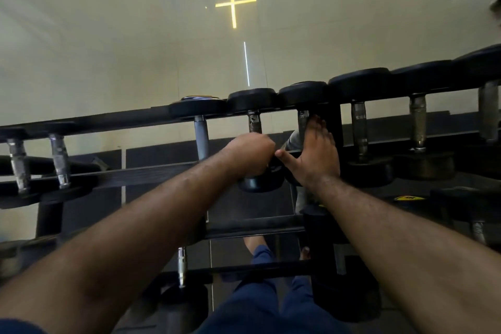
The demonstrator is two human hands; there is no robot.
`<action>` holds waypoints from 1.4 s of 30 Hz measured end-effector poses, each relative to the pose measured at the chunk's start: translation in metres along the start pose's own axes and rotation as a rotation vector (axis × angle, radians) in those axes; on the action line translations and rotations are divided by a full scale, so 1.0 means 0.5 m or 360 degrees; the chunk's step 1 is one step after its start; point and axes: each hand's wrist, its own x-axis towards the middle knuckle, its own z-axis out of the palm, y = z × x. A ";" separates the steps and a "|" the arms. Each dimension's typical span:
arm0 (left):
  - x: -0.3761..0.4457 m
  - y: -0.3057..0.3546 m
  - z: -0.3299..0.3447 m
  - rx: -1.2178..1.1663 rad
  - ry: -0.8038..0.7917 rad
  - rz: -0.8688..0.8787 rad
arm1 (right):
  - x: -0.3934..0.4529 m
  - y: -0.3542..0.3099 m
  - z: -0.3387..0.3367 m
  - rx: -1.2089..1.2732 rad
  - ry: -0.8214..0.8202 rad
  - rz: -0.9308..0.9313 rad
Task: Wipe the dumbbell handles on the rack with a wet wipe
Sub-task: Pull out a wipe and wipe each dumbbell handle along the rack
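A black rack (108, 117) carries a row of black dumbbells with metal handles along its top tier. My left hand (250, 153) is curled round the handle (254, 123) of a dumbbell in the middle of the row. My right hand (317, 154) lies flat along the handle (303, 119) of the neighbouring dumbbell, fingers straight and thumb spread towards the left hand. A pale grey piece that looks like the wipe (294, 141) shows under the right palm; most of it is hidden.
More dumbbells stand to the left (201, 133) and right (359, 127) on the same tier, close together. Lower tiers hold other dumbbells (181, 266). A smooth pale wall or mirror rises behind the rack. My legs in blue trousers (257, 306) are below.
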 end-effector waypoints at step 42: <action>0.004 -0.009 0.010 -0.0561 0.0419 -0.0356 | 0.000 0.006 0.013 0.0129 0.0121 -0.0053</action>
